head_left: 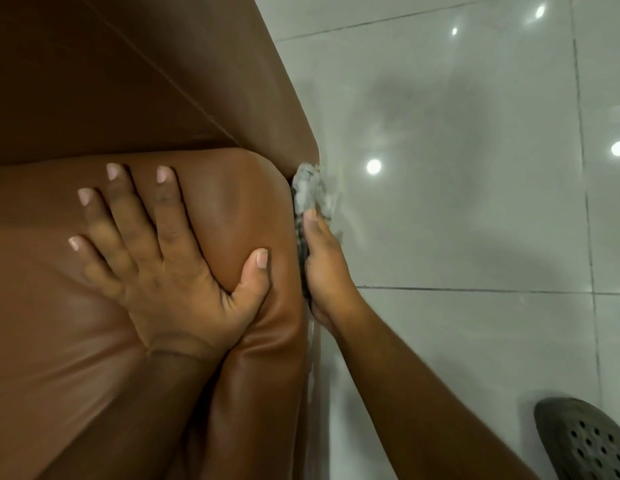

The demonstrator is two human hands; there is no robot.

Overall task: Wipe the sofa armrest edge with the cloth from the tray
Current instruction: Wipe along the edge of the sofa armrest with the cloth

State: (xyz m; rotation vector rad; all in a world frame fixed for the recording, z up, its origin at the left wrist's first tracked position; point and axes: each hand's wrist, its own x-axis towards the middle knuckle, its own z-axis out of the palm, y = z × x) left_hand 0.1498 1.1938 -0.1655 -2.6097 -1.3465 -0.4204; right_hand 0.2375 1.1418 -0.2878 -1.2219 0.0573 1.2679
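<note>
2 bare forearms, no sleeves; a dark perforated clog (589, 445).

No text, label, brand, number or sign can be read anywhere: the brown sofa (163, 306), the grey cloth (307, 188), the glossy floor tiles (475, 202) and the perforated shoe (585, 441) at near right are all unmarked
</note>
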